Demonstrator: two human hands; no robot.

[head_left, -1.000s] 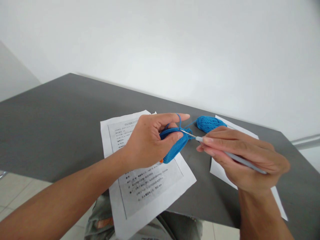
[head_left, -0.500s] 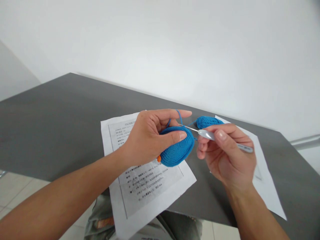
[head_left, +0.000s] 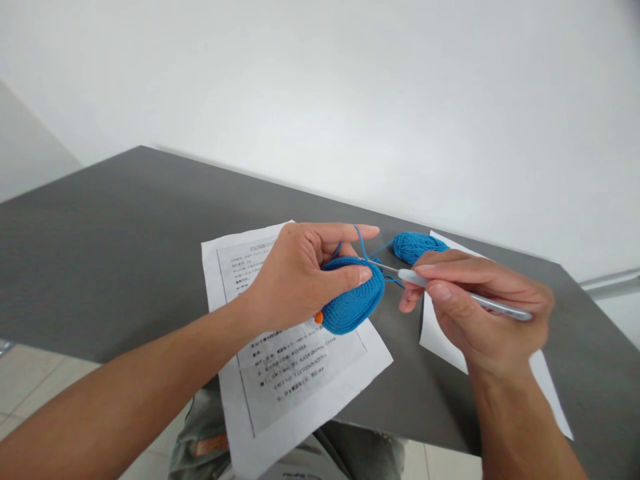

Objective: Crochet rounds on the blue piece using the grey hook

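Observation:
A round blue crochet piece is pinched in my left hand, thumb across its near face. Working yarn loops over the outstretched left index finger. On the piece's lower left edge sits a small orange stitch marker, partly covered by the hand. My right hand grips a crochet hook with a grey handle, held like a pen. The hook's thin metal shaft meets the top edge of the crochet piece beside the left thumb; its very tip is hard to make out.
A blue yarn ball lies behind the right hand on the dark grey table. Beneath the left hand is a printed sheet, overhanging the front edge. Another white sheet lies under the right hand. A white wall stands behind.
My right hand has moved right and turned, so more of the hook's handle shows. The hook tip sits slightly lower at the piece's edge. My left hand has barely shifted.

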